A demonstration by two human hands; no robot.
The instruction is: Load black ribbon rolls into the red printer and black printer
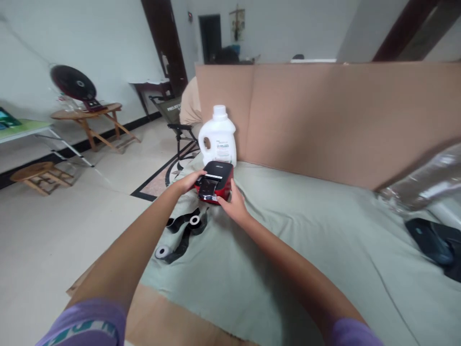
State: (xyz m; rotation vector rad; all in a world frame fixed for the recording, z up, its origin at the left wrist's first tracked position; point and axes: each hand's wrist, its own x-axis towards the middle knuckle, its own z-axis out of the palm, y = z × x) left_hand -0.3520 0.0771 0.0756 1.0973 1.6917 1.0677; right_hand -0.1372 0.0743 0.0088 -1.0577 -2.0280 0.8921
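Note:
A red and black label printer rests on the pale green cloth, with a dark glossy strip lying over its front. My left hand is closed on the printer's left side, its fingers partly hidden behind the body. On the right side, my right hand grips the printer, with the thumb at the front lower corner by the strip's end. Nearer to me lies an unwound black ribbon with two white-cored rolls. A white jug with a handle stands just behind the printer.
A tall cardboard panel stands along the back. At the right lie clear plastic wrapping and a dark object. Leftward are a folding chair, a fan on a wooden table and a low stool. Someone sits behind the panel.

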